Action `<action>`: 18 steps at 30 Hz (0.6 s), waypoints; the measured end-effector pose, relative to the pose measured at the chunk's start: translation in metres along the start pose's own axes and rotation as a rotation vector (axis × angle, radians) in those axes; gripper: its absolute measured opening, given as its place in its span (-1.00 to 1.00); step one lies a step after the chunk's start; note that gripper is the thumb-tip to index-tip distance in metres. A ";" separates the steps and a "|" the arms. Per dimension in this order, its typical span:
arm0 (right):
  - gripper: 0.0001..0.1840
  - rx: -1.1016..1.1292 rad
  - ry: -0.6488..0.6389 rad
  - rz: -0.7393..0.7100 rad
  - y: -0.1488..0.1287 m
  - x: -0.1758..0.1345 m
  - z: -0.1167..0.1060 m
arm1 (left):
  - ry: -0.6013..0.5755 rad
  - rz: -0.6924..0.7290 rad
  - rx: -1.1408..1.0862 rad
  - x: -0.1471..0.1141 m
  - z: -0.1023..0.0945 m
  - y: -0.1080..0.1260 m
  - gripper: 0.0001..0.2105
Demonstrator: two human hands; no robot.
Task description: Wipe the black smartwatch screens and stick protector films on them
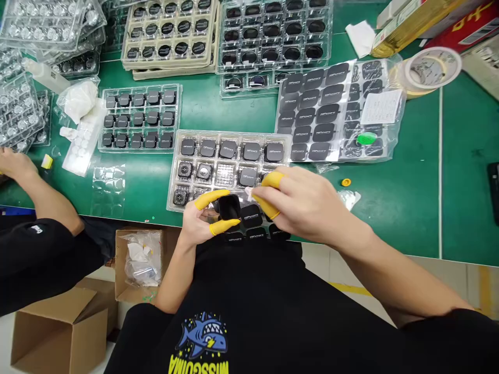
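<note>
A: What have the two hands got?
B: The left hand (197, 221) pinches a black square piece (230, 206) between thumb and finger, both in yellow finger covers; the gap between them is only as wide as the piece.
A: And the right hand (302, 200)?
B: Its covered fingertips are drawn together on a small white scrap (248, 194), just right of the piece. I can't tell whether scrap and piece touch.
A: Where is the piece, exactly?
B: Held up over the near edge of a clear tray (172, 176), its dark, hollow-looking side showing.
A: What's in that tray?
B: Five lettered black covers (227, 149) along the far row, and round-faced units (185, 169) at the left of the middle and near rows. The hands hide some slots.
A: Anything near the person's body?
B: Black lettered labels (252, 216), at the near edge of the green worktop (413, 208).
A: Further off?
B: A second tray (178, 106) of black pieces far left, label sheets (307, 115) far right, with a tape roll (452, 67) beyond them. A co-worker's arm (49, 197) reaches in at left.
</note>
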State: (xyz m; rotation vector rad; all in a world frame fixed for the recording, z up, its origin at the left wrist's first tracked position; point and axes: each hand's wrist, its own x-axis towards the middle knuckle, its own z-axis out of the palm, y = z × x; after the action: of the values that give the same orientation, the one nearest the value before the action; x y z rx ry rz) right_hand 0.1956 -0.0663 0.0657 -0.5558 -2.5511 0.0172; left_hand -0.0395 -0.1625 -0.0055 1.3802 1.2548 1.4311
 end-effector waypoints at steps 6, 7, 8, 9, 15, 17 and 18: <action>-0.86 0.102 0.159 0.072 -0.005 0.005 -0.012 | -0.011 -0.045 -0.015 0.002 -0.002 0.002 -0.41; -0.85 0.121 0.129 0.047 -0.006 0.008 -0.012 | -0.013 -0.050 -0.024 0.002 -0.002 0.002 -0.40; -0.84 0.137 0.090 0.021 -0.007 0.010 -0.012 | -0.019 -0.055 -0.033 0.001 -0.002 0.003 -0.39; -0.82 0.150 0.058 0.000 -0.006 0.012 -0.011 | -0.029 -0.057 -0.038 0.001 -0.002 0.003 -0.37; -0.74 0.271 0.009 -0.056 -0.003 0.018 0.008 | -0.066 -0.036 -0.030 0.000 -0.002 0.001 -0.37; -0.71 0.315 0.018 -0.081 -0.004 0.019 0.012 | -0.071 -0.031 -0.015 0.001 -0.003 -0.001 -0.36; -0.69 0.341 0.009 -0.103 -0.005 0.020 0.013 | -0.067 -0.019 -0.011 0.001 -0.003 -0.003 -0.35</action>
State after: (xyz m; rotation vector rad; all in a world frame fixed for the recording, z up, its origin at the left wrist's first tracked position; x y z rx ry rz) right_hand 0.1716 -0.0617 0.0648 -0.2909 -2.4881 0.4037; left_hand -0.0425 -0.1615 -0.0080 1.3938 1.2121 1.3663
